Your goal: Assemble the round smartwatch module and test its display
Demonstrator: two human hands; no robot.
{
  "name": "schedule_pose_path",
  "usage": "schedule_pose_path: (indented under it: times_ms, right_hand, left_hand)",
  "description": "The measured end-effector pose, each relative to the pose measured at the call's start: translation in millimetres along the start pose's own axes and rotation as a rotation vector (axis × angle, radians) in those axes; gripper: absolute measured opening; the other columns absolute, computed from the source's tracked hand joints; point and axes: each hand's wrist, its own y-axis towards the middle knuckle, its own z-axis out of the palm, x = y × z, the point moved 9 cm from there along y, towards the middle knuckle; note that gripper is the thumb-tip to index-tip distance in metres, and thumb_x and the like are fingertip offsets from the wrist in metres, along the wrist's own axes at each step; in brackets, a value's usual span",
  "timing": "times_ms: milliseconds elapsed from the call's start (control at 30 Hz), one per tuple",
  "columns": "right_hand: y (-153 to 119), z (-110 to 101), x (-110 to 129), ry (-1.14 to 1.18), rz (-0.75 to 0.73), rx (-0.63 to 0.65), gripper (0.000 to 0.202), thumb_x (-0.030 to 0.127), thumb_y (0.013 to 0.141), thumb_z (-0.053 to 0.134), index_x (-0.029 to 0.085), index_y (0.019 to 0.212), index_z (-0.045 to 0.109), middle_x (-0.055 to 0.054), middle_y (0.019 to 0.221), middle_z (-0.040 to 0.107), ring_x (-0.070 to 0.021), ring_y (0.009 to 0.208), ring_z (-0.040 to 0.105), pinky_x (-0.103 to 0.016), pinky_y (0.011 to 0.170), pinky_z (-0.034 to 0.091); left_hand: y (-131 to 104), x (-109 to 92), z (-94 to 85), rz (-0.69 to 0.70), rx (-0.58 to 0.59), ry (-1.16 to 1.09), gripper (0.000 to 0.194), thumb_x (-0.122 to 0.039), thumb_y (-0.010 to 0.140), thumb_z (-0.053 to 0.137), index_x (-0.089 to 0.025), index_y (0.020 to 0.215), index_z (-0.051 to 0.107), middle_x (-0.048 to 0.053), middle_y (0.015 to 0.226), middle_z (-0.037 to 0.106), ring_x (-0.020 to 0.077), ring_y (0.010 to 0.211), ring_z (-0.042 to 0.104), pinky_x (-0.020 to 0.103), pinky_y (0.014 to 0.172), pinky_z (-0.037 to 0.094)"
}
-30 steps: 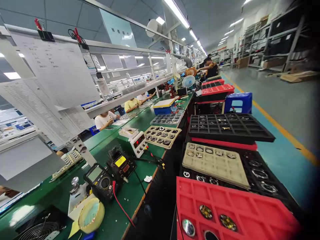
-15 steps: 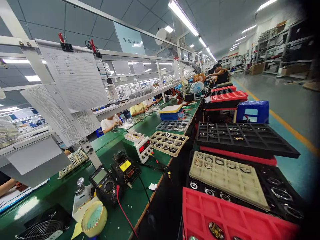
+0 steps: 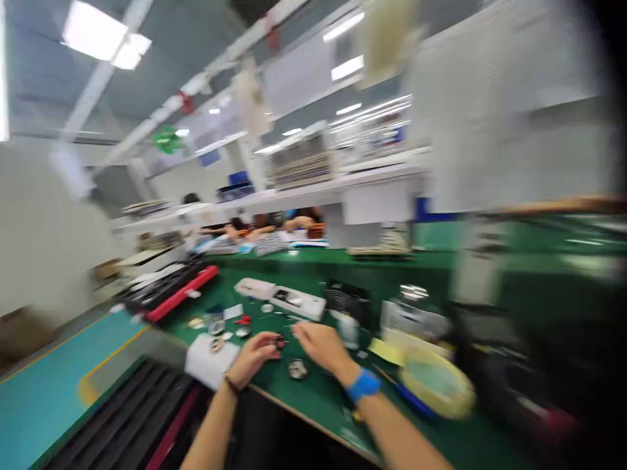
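My left hand [image 3: 253, 358] is closed, its fingertips pinching a small dark part [image 3: 280, 342] over the green bench. Facing it, my right hand [image 3: 321, 349] has its fingers curled together; blur hides what they hold, and a thin pale tool seems to lie by the fingertips. A blue band wraps the right wrist. On the bench between and just below the hands rests a round metallic watch-like piece [image 3: 297, 369]. A white box or sheet [image 3: 210, 359] lies beside my left hand, with a small ring-shaped item on it.
White trays [image 3: 298, 302] lie beyond the hands. To the right stand a yellow round dish [image 3: 435, 382] and a metal-topped bottle [image 3: 414, 297]. Black and red trays [image 3: 181, 294] are at left; a black compartment tray [image 3: 122, 418] is nearer. A shelf [image 3: 313, 189] crosses above.
My view has swung left, from the aisle and trays to the bench in front. Both my hands, out of view before, now show over the bench. The yellow dish has shifted right in view.
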Motion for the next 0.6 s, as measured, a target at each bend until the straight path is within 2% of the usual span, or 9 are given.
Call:
schedule_pose_path:
  times_ms: [33,67,100,167,267,433,600]
  right_hand:
    - [12.0,21.4,-9.8,-0.02,-0.019,0.047,0.028,0.04,0.102,0.057,0.02,0.088,0.07,-0.003,0.084,0.075,-0.0167,0.075,0.071,-0.032,0.071,0.058]
    - [21.1,37.6,-21.1,-0.049,-0.03,0.076,0.031,0.041,0.102,0.053,0.019,0.088,0.072,-0.004,0.082,0.076,-0.0192,0.074,0.072,-0.033,0.069,0.057]
    - [27.5,48.8,-32.9,-0.083,-0.034,0.092,0.036,0.041,0.102,0.05,0.018,0.087,0.073,-0.006,0.076,0.076,-0.0231,0.07,0.073,-0.035,0.064,0.055]
    - [32.6,59.3,-53.2,-0.146,-0.037,0.106,0.036,0.044,0.097,0.046,0.024,0.09,0.075,-0.008,0.084,0.081,-0.0294,0.076,0.077,-0.035,0.06,0.053]
    - [28.8,60.1,-71.0,-0.222,-0.013,0.115,0.038,0.05,0.094,0.044,0.03,0.094,0.076,-0.003,0.088,0.083,-0.0307,0.076,0.078,-0.034,0.057,0.052]
    - [28.0,62.3,-81.4,-0.306,0.032,0.156,0.044,0.055,0.091,0.039,0.033,0.098,0.076,-0.001,0.097,0.083,-0.0295,0.085,0.079,-0.035,0.064,0.058]
    - [33.1,64.3,-98.2,-0.249,0.026,0.134,0.041,0.056,0.09,0.044,0.034,0.096,0.078,-0.002,0.096,0.083,-0.0278,0.084,0.08,-0.031,0.063,0.061]
  left_hand:
    - [-14.9,0.6,-33.7,0.048,-0.093,-0.003,0.03,-0.035,0.096,0.066,-0.015,0.117,0.065,0.008,0.118,0.067,0.0225,0.104,0.066,0.043,0.092,0.057]
    - [-24.3,2.6,-58.5,0.088,-0.156,-0.005,0.032,-0.035,0.091,0.072,-0.014,0.114,0.067,0.008,0.113,0.069,0.0213,0.099,0.067,0.042,0.093,0.056]
    - [-28.1,5.8,-75.7,0.118,-0.192,-0.007,0.037,-0.036,0.084,0.08,-0.013,0.111,0.069,0.008,0.109,0.071,0.0202,0.095,0.068,0.042,0.095,0.055]
    - [-23.8,13.9,-92.9,0.148,-0.208,-0.021,0.058,-0.037,0.065,0.094,-0.011,0.111,0.07,0.01,0.106,0.073,0.0189,0.088,0.069,0.044,0.099,0.052]
    - [-11.6,23.5,-95.9,0.173,-0.189,-0.046,0.068,-0.044,0.057,0.096,-0.011,0.111,0.072,0.013,0.106,0.074,0.0214,0.09,0.07,0.048,0.102,0.049]
    - [-8.8,28.6,-93.8,0.193,-0.139,-0.055,0.069,-0.044,0.057,0.096,-0.012,0.113,0.072,0.015,0.106,0.074,0.0242,0.094,0.071,0.053,0.105,0.047]
    - [-5.3,30.0,-95.3,0.193,-0.113,-0.028,0.076,-0.051,0.055,0.095,-0.01,0.114,0.071,0.017,0.107,0.074,0.031,0.102,0.072,0.06,0.108,0.044]
